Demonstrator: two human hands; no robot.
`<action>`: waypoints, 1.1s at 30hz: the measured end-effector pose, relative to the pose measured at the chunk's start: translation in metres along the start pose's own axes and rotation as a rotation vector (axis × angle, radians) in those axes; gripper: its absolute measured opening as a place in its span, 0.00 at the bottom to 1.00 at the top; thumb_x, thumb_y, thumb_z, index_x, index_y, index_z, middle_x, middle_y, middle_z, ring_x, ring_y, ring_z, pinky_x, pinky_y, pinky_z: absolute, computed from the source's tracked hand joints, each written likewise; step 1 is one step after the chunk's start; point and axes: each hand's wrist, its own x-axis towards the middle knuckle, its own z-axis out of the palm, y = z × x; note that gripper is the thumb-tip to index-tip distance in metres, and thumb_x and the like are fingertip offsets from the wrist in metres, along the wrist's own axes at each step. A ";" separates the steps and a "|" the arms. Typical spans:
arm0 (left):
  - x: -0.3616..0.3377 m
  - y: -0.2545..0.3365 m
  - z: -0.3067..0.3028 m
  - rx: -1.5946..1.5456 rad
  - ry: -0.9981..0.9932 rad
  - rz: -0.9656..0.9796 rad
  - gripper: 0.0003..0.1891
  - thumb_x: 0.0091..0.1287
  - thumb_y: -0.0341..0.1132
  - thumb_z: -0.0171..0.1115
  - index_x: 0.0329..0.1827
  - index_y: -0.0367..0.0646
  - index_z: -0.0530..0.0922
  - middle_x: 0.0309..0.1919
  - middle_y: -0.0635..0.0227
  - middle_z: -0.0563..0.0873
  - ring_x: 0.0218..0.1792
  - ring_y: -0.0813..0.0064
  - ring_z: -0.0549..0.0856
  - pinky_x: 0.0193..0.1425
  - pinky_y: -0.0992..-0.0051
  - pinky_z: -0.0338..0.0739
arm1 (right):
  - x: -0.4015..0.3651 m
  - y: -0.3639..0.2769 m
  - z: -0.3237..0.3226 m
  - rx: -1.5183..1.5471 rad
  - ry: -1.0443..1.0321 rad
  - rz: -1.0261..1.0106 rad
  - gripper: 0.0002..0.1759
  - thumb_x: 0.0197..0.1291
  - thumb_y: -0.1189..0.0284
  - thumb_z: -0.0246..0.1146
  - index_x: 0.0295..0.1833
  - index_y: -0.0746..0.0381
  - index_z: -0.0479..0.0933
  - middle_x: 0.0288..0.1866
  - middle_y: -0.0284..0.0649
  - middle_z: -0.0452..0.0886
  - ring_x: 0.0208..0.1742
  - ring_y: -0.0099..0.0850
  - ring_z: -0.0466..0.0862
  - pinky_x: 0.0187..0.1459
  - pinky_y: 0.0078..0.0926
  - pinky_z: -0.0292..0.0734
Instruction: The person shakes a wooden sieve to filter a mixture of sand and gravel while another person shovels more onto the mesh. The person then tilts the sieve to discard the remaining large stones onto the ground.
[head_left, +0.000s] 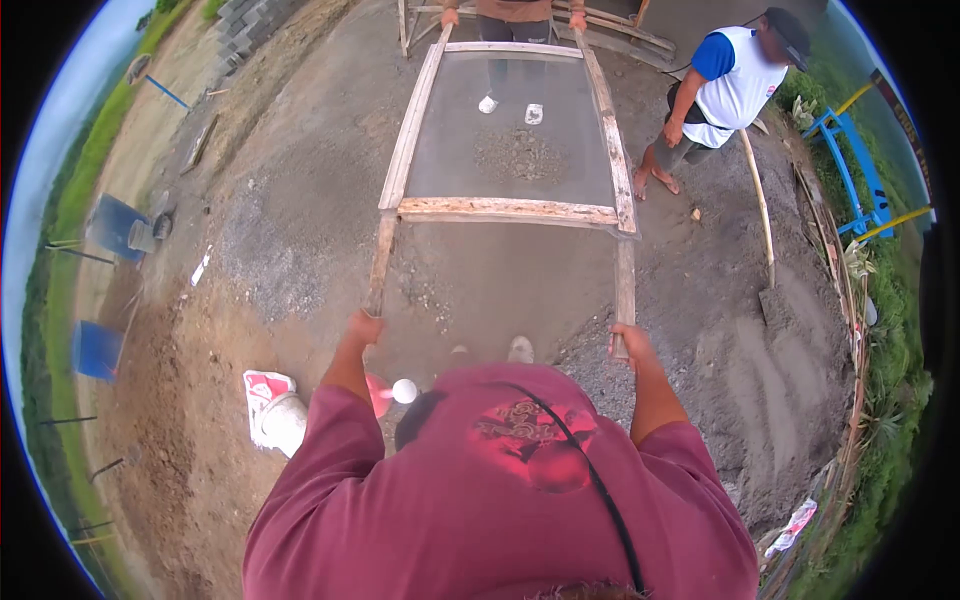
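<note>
My left hand [366, 328] is wrapped round the left wooden handle of a large sieve [510, 209], a rectangular timber frame with fine mesh. My right hand [631, 343] grips the right handle the same way. Coarse gravel [520, 155] lies in a patch on the mesh, toward the middle. A co-worker [513, 22] opposite me holds the two far handles, one hand on each. The sieve is held above the ground between us, over grey sand.
Another person [738, 80] stands to the right of the sieve, near a long-handled shovel [762, 215]. A white bucket [280, 420] and a red-and-white sack [268, 386] are at my left. Blue barrels [97, 350] stand farther left. Grey blocks [255, 25] are stacked at the back left.
</note>
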 end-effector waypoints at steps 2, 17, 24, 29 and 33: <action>0.024 0.062 -0.058 -0.149 -0.017 -0.023 0.17 0.51 0.41 0.69 0.26 0.31 0.86 0.22 0.48 0.88 0.26 0.53 0.90 0.35 0.57 0.84 | -0.009 -0.086 0.004 0.010 0.010 -0.001 0.17 0.55 0.61 0.70 0.46 0.58 0.79 0.31 0.34 0.83 0.29 0.28 0.85 0.33 0.37 0.78; -0.077 -0.094 0.099 0.008 -0.350 0.019 0.18 0.53 0.43 0.74 0.26 0.31 0.85 0.24 0.51 0.89 0.30 0.59 0.91 0.38 0.61 0.85 | -0.117 0.118 -0.010 0.064 0.169 0.046 0.10 0.53 0.70 0.69 0.36 0.66 0.80 0.25 0.40 0.81 0.22 0.33 0.82 0.26 0.31 0.78; -0.116 0.022 0.141 -0.310 -0.182 0.255 0.24 0.49 0.48 0.73 0.29 0.29 0.86 0.21 0.45 0.86 0.27 0.53 0.90 0.32 0.58 0.82 | -0.210 -0.021 -0.086 -0.141 0.353 -0.055 0.10 0.58 0.69 0.68 0.39 0.63 0.77 0.26 0.39 0.79 0.21 0.30 0.80 0.24 0.28 0.78; -0.098 0.066 0.139 -0.456 -0.083 0.259 0.23 0.51 0.48 0.71 0.34 0.31 0.88 0.25 0.47 0.88 0.28 0.53 0.90 0.34 0.58 0.82 | -0.254 -0.077 -0.071 -0.138 0.407 -0.092 0.13 0.60 0.67 0.70 0.44 0.63 0.78 0.26 0.40 0.80 0.22 0.32 0.81 0.24 0.29 0.78; -0.030 0.028 0.138 -0.561 -0.447 0.132 0.21 0.48 0.45 0.73 0.35 0.32 0.88 0.31 0.47 0.90 0.33 0.53 0.90 0.36 0.58 0.82 | -0.282 -0.070 -0.010 0.144 0.244 -0.185 0.16 0.61 0.69 0.70 0.50 0.64 0.77 0.29 0.41 0.80 0.26 0.35 0.81 0.29 0.35 0.79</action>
